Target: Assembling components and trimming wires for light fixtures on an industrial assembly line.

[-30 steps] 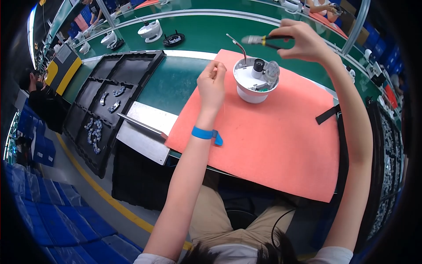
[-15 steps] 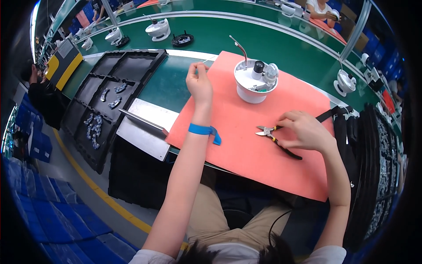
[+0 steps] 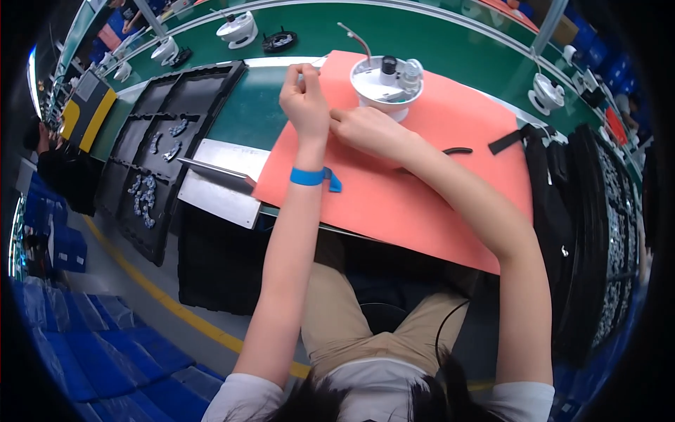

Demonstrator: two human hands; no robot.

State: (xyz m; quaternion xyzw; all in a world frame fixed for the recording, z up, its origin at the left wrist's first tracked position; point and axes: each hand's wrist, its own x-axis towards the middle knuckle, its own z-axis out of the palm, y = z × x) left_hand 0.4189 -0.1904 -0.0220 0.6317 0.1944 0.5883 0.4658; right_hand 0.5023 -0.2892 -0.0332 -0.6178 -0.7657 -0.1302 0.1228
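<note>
My left hand [image 3: 304, 102] is raised over the left edge of the salmon-coloured mat [image 3: 380, 204], fingers pinched together. A thin pale strand shows by its fingertips, too fine to name. Close beside it, my right hand [image 3: 369, 132] has its fingers curled toward the left wrist; whatever they hold, if anything, is hidden. Just beyond the right hand stands a white dome-shaped camera housing [image 3: 380, 95], with a black lens, a clear part and a wire sticking up. Diagonal cutters lie on the mat, mostly covered by my right forearm; one black handle [image 3: 460, 150] shows.
At left, a black compartment tray [image 3: 204, 105] holds several small curved parts. A metal plate [image 3: 221, 186] with a raised edge lies between tray and mat. More white housings [image 3: 237, 29] stand along the green bench. Black trays [image 3: 590, 232] are stacked at right.
My right hand has left the cutters and moved left, next to my left hand. The left hand stays pinched. The whole view has shifted slightly.
</note>
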